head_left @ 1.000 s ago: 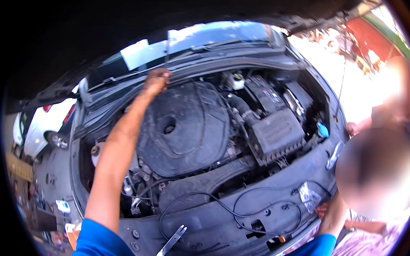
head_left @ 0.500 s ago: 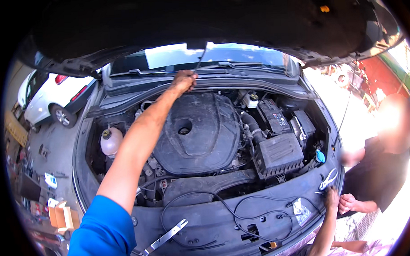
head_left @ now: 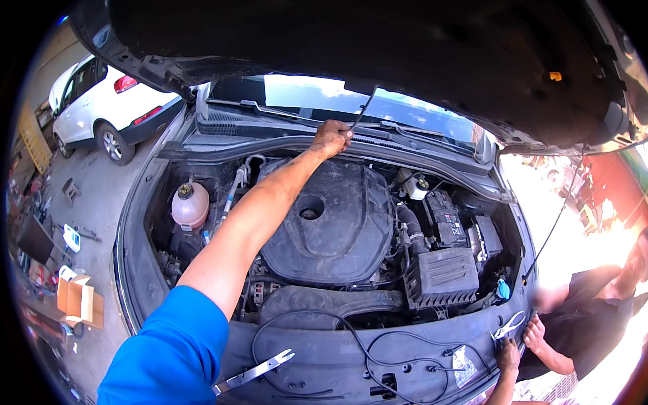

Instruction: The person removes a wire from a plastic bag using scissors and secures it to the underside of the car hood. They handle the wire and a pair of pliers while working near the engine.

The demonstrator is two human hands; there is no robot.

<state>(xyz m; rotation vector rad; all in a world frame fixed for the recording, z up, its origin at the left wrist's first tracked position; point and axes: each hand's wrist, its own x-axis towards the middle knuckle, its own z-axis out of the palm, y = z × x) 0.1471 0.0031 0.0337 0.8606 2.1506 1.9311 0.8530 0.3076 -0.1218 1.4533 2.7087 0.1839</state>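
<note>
My left hand [head_left: 332, 138], in a blue sleeve, reaches over the engine cover [head_left: 328, 224] toward the base of the windshield. Its fingers are closed round a thin dark rod [head_left: 364, 110] that slants up toward the raised hood. At the lower right my right hand [head_left: 509, 357] has its fingers curled at the front panel, just below a pair of pliers [head_left: 510, 325] with pale handles. Whatever it may hold is hidden. Another person's hand [head_left: 535, 334] is close beside it. A clear plastic bag [head_left: 462, 367] lies to its left.
The hood [head_left: 376, 58] hangs overhead. A black cable [head_left: 357, 337] loops across the front panel [head_left: 323, 384], near a flat metal pry tool [head_left: 255, 371]. The coolant tank [head_left: 190, 206] is left, the air filter box [head_left: 441, 277] right. A white car [head_left: 113, 103] stands beyond.
My view has tilted, shifting the car within it. My left hand keeps hold of the thin rod near the windshield. My right hand and the other person's hand stay close together by the pliers.
</note>
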